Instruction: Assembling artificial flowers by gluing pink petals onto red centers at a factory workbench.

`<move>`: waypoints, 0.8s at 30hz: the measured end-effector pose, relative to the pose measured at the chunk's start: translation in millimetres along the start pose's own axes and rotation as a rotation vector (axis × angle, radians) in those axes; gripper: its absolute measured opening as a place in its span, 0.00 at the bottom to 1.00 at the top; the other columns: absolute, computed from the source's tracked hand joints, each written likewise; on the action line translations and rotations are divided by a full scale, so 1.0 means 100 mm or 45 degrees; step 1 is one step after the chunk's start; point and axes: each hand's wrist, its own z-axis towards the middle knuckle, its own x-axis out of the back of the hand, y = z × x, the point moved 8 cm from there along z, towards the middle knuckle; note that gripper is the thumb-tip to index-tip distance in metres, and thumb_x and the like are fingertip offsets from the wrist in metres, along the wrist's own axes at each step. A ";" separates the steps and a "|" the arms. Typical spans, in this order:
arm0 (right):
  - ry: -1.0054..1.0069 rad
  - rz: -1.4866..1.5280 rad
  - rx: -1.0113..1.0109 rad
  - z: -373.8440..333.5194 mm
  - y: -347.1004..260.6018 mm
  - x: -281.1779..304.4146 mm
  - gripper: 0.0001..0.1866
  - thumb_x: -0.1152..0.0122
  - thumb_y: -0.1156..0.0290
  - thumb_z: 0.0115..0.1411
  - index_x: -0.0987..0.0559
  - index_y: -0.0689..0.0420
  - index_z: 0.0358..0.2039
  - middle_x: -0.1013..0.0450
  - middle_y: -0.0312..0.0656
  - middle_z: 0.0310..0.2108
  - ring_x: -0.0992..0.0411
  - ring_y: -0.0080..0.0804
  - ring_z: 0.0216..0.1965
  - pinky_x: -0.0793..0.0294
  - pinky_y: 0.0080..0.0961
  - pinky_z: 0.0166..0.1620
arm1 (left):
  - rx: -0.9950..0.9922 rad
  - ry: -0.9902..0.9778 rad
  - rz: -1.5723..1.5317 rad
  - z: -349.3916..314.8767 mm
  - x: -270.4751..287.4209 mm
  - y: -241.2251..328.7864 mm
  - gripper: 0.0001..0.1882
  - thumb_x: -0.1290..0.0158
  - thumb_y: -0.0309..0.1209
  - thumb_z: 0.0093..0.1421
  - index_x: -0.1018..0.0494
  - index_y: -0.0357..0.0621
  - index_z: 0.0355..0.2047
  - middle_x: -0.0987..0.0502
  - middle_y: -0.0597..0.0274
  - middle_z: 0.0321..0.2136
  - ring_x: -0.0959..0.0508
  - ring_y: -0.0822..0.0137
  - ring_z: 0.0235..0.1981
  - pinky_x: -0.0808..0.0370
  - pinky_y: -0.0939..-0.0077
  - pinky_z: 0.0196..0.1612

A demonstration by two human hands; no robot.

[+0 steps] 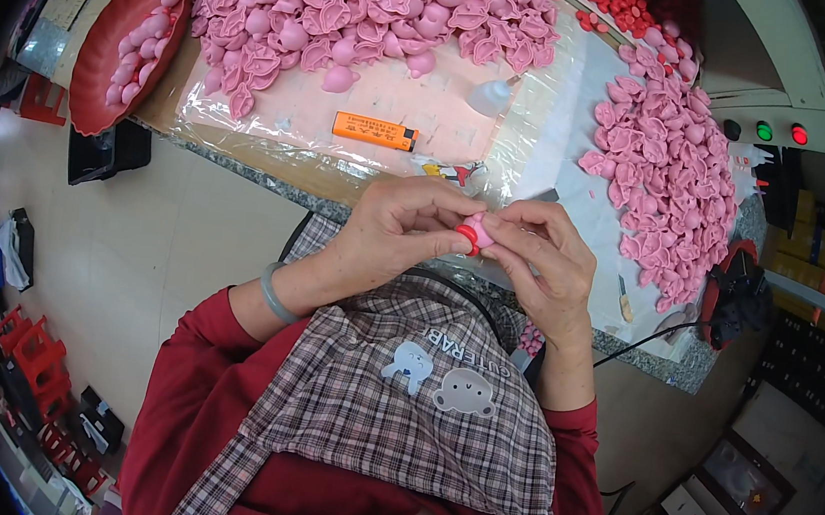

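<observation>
Just past the near edge of the table, both my hands meet around a small rounded pink plastic piece with a red part against its lower left. My left hand is closed, its thumb and fingertips pinching from the left at the red part. From the right, the thumb and fingers of my right hand press on the pink piece. Fingertips cover some of it, so how the two parts join is hard to see.
Pink shell-like pieces form a big pile at the back and another heap at right. Small red pieces lie beyond. A red tray, orange box, small bottle, knife and button panel surround the workspace.
</observation>
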 end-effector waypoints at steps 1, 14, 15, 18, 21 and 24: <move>0.001 0.001 -0.002 -0.01 0.01 0.00 0.14 0.32 0.83 0.45 0.18 0.61 0.36 0.25 0.44 0.36 0.25 0.29 0.36 0.24 0.20 0.38 | 0.016 0.007 -0.075 0.00 0.00 -0.03 0.18 0.44 0.18 0.56 0.28 0.34 0.49 0.27 0.56 0.45 0.23 0.69 0.43 0.23 0.79 0.44; 0.201 0.008 -0.070 -0.08 -0.01 -0.10 0.22 0.32 0.83 0.45 0.22 0.62 0.44 0.27 0.49 0.44 0.27 0.39 0.45 0.27 0.29 0.47 | 0.211 0.086 -0.519 0.04 0.00 -0.09 0.21 0.45 0.27 0.60 0.32 0.37 0.53 0.25 0.57 0.43 0.23 0.70 0.42 0.22 0.75 0.43; 0.225 -0.043 -0.056 -0.08 -0.02 -0.12 0.23 0.32 0.83 0.45 0.23 0.62 0.45 0.28 0.49 0.44 0.28 0.40 0.46 0.28 0.30 0.48 | 0.211 0.087 -0.518 0.04 -0.01 -0.09 0.21 0.45 0.27 0.60 0.32 0.37 0.53 0.25 0.57 0.43 0.23 0.70 0.42 0.22 0.75 0.43; 0.315 -0.188 0.026 -0.10 -0.06 -0.16 0.26 0.33 0.83 0.41 0.23 0.61 0.45 0.28 0.47 0.44 0.28 0.45 0.44 0.26 0.33 0.45 | 0.191 0.122 -0.600 0.05 -0.02 -0.08 0.20 0.43 0.22 0.58 0.31 0.36 0.51 0.24 0.58 0.42 0.22 0.70 0.42 0.23 0.78 0.43; 0.354 -0.295 0.142 -0.10 -0.11 -0.17 0.25 0.33 0.83 0.42 0.23 0.62 0.45 0.28 0.47 0.42 0.27 0.45 0.41 0.26 0.33 0.43 | 0.164 0.078 -0.504 0.06 -0.04 -0.12 0.19 0.43 0.22 0.57 0.31 0.36 0.48 0.24 0.59 0.42 0.23 0.71 0.42 0.24 0.79 0.45; 0.394 -0.358 0.188 -0.11 -0.10 -0.18 0.24 0.34 0.83 0.42 0.23 0.63 0.44 0.26 0.47 0.40 0.27 0.45 0.39 0.25 0.33 0.41 | 0.142 0.069 -0.478 0.07 -0.06 -0.11 0.18 0.42 0.22 0.56 0.31 0.37 0.46 0.24 0.60 0.41 0.23 0.71 0.42 0.25 0.78 0.47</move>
